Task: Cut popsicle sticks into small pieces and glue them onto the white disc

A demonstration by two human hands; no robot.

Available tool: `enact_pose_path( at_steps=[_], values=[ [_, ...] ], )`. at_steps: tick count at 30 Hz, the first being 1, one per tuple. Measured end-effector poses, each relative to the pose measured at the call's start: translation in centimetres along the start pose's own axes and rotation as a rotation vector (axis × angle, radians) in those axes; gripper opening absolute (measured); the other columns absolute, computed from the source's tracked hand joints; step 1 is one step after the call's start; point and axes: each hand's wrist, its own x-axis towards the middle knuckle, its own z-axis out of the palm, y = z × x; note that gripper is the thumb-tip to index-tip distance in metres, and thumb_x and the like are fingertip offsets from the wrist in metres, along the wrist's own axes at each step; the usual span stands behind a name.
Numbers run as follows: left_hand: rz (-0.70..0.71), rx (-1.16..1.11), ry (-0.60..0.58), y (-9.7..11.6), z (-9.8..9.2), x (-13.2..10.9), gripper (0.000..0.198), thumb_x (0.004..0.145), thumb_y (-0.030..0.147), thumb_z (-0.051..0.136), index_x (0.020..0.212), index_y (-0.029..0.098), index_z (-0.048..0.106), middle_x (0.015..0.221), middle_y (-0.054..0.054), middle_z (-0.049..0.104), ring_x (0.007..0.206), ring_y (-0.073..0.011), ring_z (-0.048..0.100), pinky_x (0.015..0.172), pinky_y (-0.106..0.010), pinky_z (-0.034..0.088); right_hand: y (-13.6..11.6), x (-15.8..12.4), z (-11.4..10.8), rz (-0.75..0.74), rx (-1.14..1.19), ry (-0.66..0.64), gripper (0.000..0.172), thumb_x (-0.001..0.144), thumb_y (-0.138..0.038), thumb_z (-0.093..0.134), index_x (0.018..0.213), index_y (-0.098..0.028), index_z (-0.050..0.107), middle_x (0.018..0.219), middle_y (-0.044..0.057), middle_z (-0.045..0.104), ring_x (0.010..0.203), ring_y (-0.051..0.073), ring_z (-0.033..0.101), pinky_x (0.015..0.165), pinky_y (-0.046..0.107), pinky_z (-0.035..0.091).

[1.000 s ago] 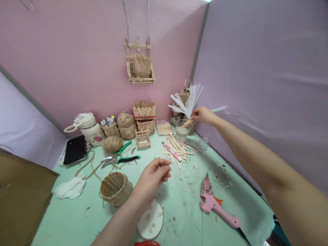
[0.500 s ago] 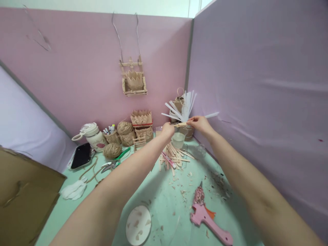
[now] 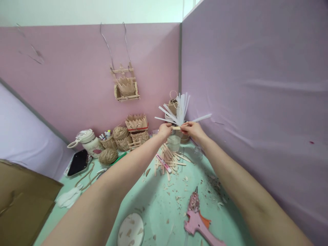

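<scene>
Both my arms reach out to the far right corner of the green table (image 3: 164, 208). My left hand (image 3: 164, 130) and my right hand (image 3: 191, 130) each pinch one end of a wooden stick (image 3: 176, 128), held level just above a clear plastic cup (image 3: 174, 142). Behind the hands a holder with white strips (image 3: 176, 111) fans out. A heap of wooden sticks (image 3: 170, 160) and a pink craft knife (image 3: 163, 163) lie on the table below the cup.
A pink glue gun (image 3: 198, 222) and a white round lid (image 3: 130, 233) lie near me amid wood chips. Twine balls (image 3: 108, 155), stick baskets (image 3: 137, 127), a pen holder, a white jar (image 3: 88, 143), a phone (image 3: 78, 162) and pliers stand at the back. Brown cardboard (image 3: 23, 201) is at the left.
My left hand rose from the table and took the free end of the stick that my right hand lifted out of the cup. The view tilted up and right.
</scene>
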Motion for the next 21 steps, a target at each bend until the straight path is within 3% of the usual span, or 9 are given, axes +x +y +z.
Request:
enact_pose_path(
  at_steps=[4, 6, 10, 14, 21],
  values=[
    [0.011, -0.044, 0.007, 0.6, 0.0, 0.0, 0.009, 0.076, 0.017, 0.062, 0.082, 0.011, 0.064, 0.067, -0.003, 0.062, 0.070, -0.0128, 0.059, 0.075, -0.027, 0.046, -0.3, -0.3, 0.0, -0.013, 0.084, 0.005, 0.030, 0.088, -0.031, 0.052, 0.114, -0.016, 0.053, 0.113, 0.007, 0.056, 0.094, 0.018, 0.058, 0.079, 0.039, 0.050],
    [0.002, -0.075, -0.016, 1.0, 0.1, -0.1, 0.012, 0.080, 0.021, 0.057, 0.074, 0.012, 0.063, 0.061, -0.003, 0.059, 0.066, -0.0119, 0.058, 0.072, -0.027, 0.046, -0.4, -0.4, 0.1, -0.010, 0.110, -0.009, 0.030, 0.088, -0.031, 0.052, 0.114, -0.016, 0.053, 0.113, 0.007, 0.057, 0.094, 0.018, 0.058, 0.078, 0.038, 0.050],
    [-0.012, -0.130, -0.098, 1.5, 0.2, -0.6, 0.018, 0.082, 0.022, 0.056, 0.068, 0.011, 0.059, 0.060, -0.005, 0.059, 0.065, -0.0122, 0.059, 0.074, -0.028, 0.048, -0.5, -0.6, 0.6, 0.004, 0.139, -0.043, 0.030, 0.088, -0.031, 0.052, 0.113, -0.016, 0.054, 0.111, 0.007, 0.057, 0.092, 0.018, 0.059, 0.077, 0.038, 0.051],
    [0.016, -0.143, -0.154, 1.7, -0.5, -1.2, 0.004, 0.075, 0.014, 0.063, 0.074, 0.010, 0.062, 0.065, -0.006, 0.063, 0.067, -0.0128, 0.061, 0.077, -0.031, 0.049, -0.6, -0.8, 0.9, 0.000, 0.151, -0.056, 0.029, 0.088, -0.031, 0.053, 0.113, -0.016, 0.054, 0.111, 0.007, 0.057, 0.092, 0.018, 0.059, 0.077, 0.037, 0.051],
    [0.149, -0.015, -0.107, 1.7, -1.5, -0.7, 0.009, 0.062, 0.009, 0.072, 0.068, 0.011, 0.065, 0.066, -0.004, 0.065, 0.067, -0.0130, 0.060, 0.078, -0.032, 0.049, -1.2, -1.5, 1.2, -0.020, 0.090, -0.040, 0.026, 0.088, -0.030, 0.053, 0.109, -0.015, 0.056, 0.106, 0.006, 0.060, 0.087, 0.016, 0.060, 0.074, 0.035, 0.052]
  ],
)
